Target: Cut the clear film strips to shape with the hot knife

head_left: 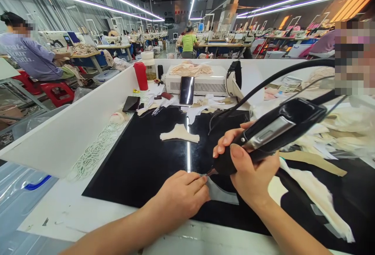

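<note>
My right hand [253, 173] is wrapped round a black corded handheld power tool [278, 126] with a silver lever along its side. The tool slants down to the left, its narrow tip beside my left fingertips. My left hand [187, 192], fingers together, presses on the end of a curved, greyish translucent piece [224, 192] that lies on the black mat [140, 165]. Whether fabric lies beneath that piece cannot be made out. A cream curved fabric piece [179, 133] lies apart from both hands, farther back on the mat.
At the back stand a white vented box [199, 79], a phone [186, 90] and a red cup [141, 76]. White cords [93, 153] are heaped left. Cream strips [316, 196] lie right. The tool's black cable [263, 81] arcs overhead. Other people sit beyond the low white wall [67, 136].
</note>
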`<state>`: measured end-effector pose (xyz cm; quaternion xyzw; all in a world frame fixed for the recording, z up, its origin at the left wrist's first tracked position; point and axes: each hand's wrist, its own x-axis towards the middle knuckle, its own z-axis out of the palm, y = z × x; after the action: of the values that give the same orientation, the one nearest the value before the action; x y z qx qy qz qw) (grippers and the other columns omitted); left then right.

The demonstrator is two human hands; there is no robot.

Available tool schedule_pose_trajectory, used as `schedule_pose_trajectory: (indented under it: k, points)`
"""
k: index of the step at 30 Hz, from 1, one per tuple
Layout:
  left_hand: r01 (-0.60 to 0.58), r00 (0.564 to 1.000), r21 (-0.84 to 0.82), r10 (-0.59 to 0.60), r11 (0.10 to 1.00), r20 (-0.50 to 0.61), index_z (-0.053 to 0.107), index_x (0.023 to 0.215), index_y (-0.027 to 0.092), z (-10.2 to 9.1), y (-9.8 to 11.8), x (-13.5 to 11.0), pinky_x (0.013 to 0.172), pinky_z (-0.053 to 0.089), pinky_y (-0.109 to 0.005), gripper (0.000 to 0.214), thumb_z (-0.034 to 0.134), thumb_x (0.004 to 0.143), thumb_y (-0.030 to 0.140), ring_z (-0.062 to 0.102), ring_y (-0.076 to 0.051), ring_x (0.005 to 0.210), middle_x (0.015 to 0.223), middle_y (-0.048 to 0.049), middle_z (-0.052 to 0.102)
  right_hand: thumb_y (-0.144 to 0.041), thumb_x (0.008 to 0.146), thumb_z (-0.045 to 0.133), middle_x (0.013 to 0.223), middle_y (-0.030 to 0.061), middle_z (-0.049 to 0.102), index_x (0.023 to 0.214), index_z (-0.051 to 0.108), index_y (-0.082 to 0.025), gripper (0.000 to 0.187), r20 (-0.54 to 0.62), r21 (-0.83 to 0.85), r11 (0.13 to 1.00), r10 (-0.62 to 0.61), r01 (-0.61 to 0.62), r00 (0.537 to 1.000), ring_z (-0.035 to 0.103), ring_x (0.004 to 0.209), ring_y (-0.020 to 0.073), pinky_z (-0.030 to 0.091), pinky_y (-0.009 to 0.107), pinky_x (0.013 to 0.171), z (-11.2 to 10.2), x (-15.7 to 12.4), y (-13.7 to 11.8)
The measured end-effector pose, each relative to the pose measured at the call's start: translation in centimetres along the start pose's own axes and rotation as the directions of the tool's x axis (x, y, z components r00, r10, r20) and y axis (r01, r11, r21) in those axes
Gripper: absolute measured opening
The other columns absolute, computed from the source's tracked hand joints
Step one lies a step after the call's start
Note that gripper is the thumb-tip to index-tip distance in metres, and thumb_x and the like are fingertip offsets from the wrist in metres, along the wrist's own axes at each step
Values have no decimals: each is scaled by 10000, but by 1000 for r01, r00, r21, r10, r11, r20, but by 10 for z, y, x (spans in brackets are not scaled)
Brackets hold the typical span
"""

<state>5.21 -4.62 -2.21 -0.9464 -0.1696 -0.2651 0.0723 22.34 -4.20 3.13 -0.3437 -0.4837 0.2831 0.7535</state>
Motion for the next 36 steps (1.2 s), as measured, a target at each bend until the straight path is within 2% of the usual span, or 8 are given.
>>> schedule_pose_trajectory:
  k: [5, 18, 28, 36]
  points:
    - [-10, 1000, 4, 10, 1000, -17, 654, 898, 151, -2, 0, 1, 746, 575, -287, 225, 506, 1066, 175, 722, -155, 993, 1077, -37, 779, -388, 871, 778, 820, -53, 612, 1153, 523, -296, 392, -39, -53, 998, -20, 18, 999, 626, 591, 146, 556, 335, 569, -3, 1, 2]
    - [-19, 1000, 3, 19, 1000, 6, 662, 898, 153, -1, 0, -1, 773, 586, -278, 236, 496, 1066, 168, 717, -152, 1025, 1097, -55, 773, -351, 864, 784, 781, -57, 619, 1118, 522, -283, 371, -72, -51, 999, -1, -3, 997, 620, 577, 142, 550, 318, 534, 1, 2, 1]
    - [-19, 1000, -6, 19, 1000, -8, 656, 927, 143, 4, -1, -3, 794, 584, -299, 179, 525, 1048, 153, 724, -171, 1012, 1033, -56, 775, -382, 862, 786, 795, -65, 617, 1117, 517, -294, 381, -27, 38, 999, 16, -15, 999, 603, 559, 123, 553, 296, 535, 9, 0, 4]
    - [-31, 1000, 5, 31, 1000, -5, 648, 933, 140, 3, 0, -3, 799, 592, -296, 169, 522, 1045, 126, 726, -164, 1023, 1081, -61, 774, -367, 872, 772, 797, -61, 618, 1122, 512, -289, 369, -53, 12, 999, 36, -35, 998, 610, 560, 125, 561, 298, 539, 10, 1, 5]
